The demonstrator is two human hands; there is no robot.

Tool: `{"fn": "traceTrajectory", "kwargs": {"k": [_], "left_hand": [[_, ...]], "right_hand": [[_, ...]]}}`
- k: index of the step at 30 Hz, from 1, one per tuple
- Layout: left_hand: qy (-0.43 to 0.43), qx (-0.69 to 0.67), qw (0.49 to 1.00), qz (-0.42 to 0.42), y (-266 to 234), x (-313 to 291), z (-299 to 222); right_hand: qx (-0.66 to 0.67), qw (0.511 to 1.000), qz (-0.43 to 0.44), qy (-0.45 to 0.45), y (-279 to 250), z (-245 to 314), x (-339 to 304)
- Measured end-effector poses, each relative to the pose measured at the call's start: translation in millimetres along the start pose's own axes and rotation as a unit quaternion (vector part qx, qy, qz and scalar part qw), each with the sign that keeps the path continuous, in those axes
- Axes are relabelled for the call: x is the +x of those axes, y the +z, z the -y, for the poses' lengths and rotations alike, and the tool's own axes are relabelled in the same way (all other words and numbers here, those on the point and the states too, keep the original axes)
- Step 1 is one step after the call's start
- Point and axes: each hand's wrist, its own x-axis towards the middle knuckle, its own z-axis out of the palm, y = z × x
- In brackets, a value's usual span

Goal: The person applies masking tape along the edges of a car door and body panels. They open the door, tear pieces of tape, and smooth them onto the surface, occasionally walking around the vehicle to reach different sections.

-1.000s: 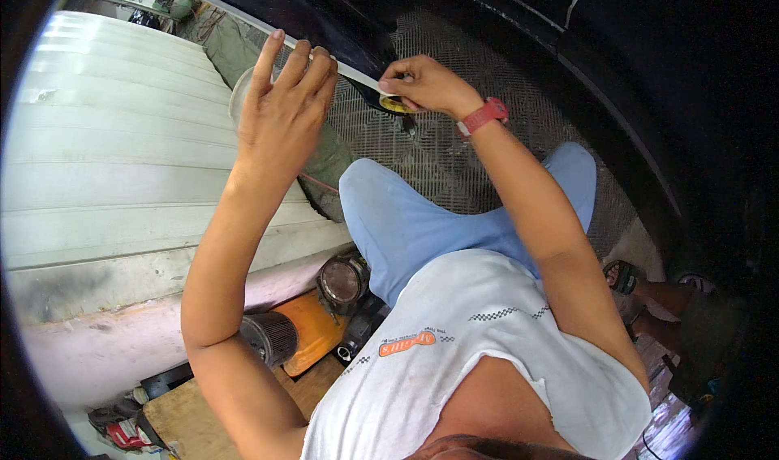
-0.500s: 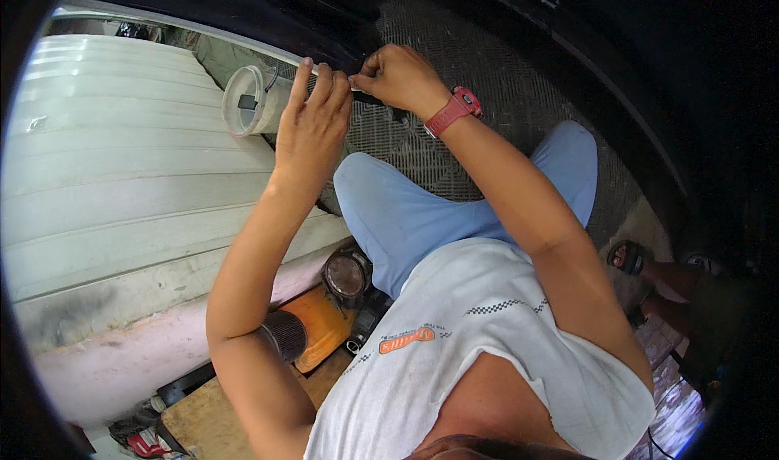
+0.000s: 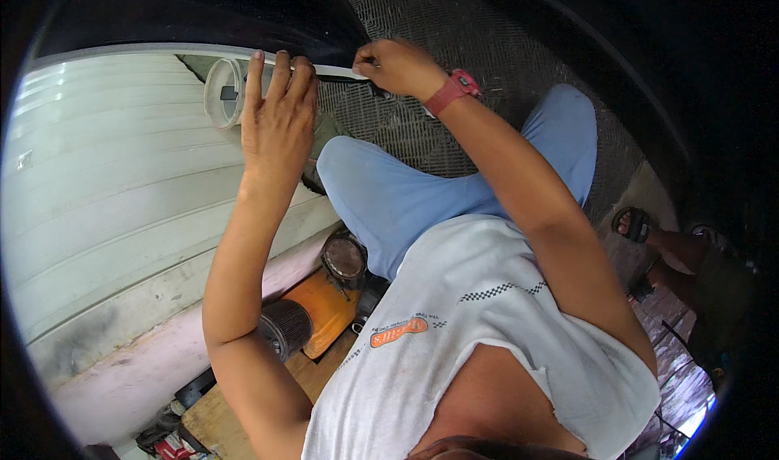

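A dark glossy panel spans the top of the view, with a narrow white strip of tape running along its lower edge. My left hand is open, its fingers stretched upward and their tips resting on that edge. To its right, my right hand pinches the right end of the strip between thumb and fingers. The strip shows taut between the two hands. On my right wrist is a red watch. Just left of my left hand stands a whitish translucent bucket with a dark rectangular object in it.
A ribbed white surface fills the left side. Below it are an orange case, a dark ribbed cylinder and a wooden board. A patterned dark mat lies underneath; another person's sandalled foot is at right.
My left hand has slid left along the panel edge, away from my right hand. More of the white strip now shows between them. The view has shifted slightly.
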Motion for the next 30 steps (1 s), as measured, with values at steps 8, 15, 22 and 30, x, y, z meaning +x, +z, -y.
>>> {"fn": "traceTrajectory", "kwargs": {"k": [8,15,22,30], "left_hand": [[0.038,0.017,0.997,0.061,12.7,-5.6,-16.3],[0.039,0.043,0.994,0.088,35.9,-11.9,-41.4],[0.022,0.049,0.995,0.078,45.7,-20.1,-45.9],[0.006,0.02,0.996,0.083,37.9,-17.4,-39.7]], "right_hand": [[-0.042,0.996,-0.034,0.076,7.9,37.6,-0.8],[-0.092,0.991,-0.083,0.045,27.7,38.2,-0.2],[0.303,0.951,0.029,0.055,-31.8,30.1,-7.0],[0.255,0.963,0.077,0.03,-42.0,-4.6,-3.2]]}}
